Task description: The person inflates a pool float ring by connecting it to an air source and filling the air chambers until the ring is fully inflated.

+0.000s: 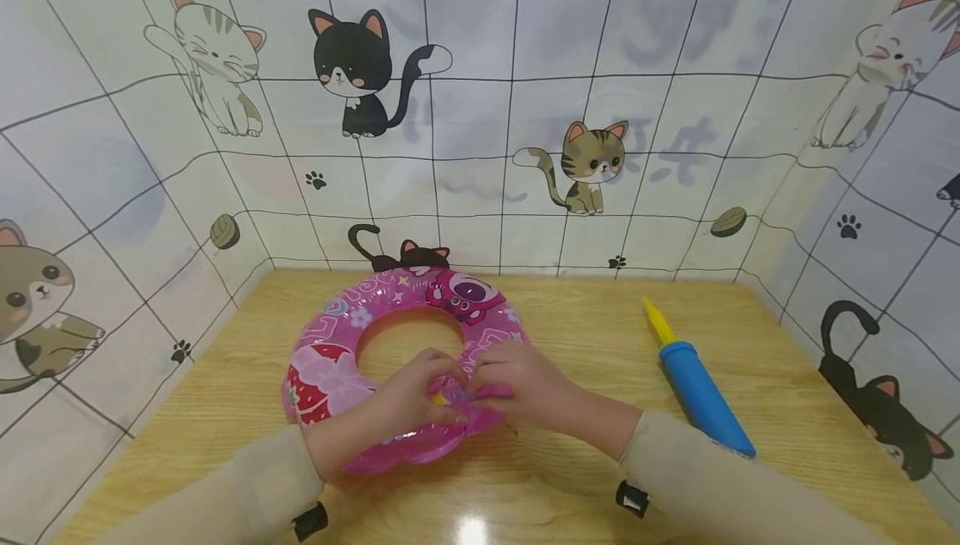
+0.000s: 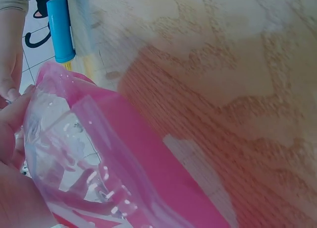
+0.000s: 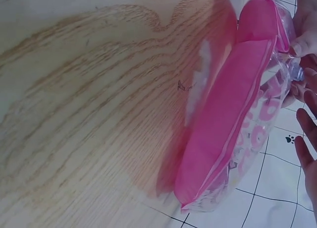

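A pink inflated swim ring with strawberry and bear prints lies at the left of the wooden table. My left hand pinches its near side, thumb and curled fingers on the plastic. Close beside it, my right hand has fingertips and thumb at the same spot, where the vinyl is bunched. A small clear valve shows between the fingers in the right wrist view. Some lower fingers of the right hand stand off the ring there. The near edge of the ring looks soft and wrinkled.
A blue hand pump with a yellow nozzle lies on the right side of the wooden table. Tiled sheeting with cartoon cats encloses the table at the back and both sides.
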{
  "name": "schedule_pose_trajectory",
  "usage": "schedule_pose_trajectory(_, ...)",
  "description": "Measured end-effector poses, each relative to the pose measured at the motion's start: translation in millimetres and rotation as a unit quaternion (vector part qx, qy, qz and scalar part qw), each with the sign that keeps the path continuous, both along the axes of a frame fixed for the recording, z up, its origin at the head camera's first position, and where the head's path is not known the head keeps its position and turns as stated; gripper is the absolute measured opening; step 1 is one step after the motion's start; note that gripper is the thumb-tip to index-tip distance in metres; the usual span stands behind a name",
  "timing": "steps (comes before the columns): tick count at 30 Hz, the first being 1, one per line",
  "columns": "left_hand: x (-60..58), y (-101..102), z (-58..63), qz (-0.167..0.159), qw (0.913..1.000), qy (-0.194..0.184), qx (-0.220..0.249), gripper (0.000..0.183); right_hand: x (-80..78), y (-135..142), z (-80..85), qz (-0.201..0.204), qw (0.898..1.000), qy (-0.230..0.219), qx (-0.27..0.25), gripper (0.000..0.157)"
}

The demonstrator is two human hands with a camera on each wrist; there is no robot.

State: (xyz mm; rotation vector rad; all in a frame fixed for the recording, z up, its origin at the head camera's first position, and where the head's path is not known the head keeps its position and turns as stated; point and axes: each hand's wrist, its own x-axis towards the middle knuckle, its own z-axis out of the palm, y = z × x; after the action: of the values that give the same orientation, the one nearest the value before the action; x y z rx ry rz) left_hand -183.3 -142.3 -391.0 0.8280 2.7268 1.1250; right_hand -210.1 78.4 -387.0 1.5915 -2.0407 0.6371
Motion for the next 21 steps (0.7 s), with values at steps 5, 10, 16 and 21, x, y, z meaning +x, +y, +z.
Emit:
schedule_pose_trajectory(5, 0.1, 0.4, -0.2, -0.003, 1.0000, -0.006, 0.003, 0.029, -1.6, 2.4, 3.5, 0.004, 1.000, -0.002, -0.004, 0.019)
schedule_pose_trajectory(10, -1.0, -1.0, -1.4, 0.011, 0.9999, -0.002, 0.009, 0.034, -1.1, 4.9, 7.9, 0.005, 1.000, -0.004, -0.003, 0.019)
schedule_pose_trajectory(16, -0.5, -0.8, 0.8, 0.041, 0.9991, 0.002, -0.004, 0.037, -1.2, 6.1, 8.9, 0.011, 1.000, -0.003, 0.000, 0.019)
schedule_pose_trajectory(21, -0.3, -0.4, 3.5, 0.042, 0.9988, 0.015, -0.017, 0.027, -1.0, 5.2, 7.3, 0.005, 1.000, 0.001, 0.016, 0.019)
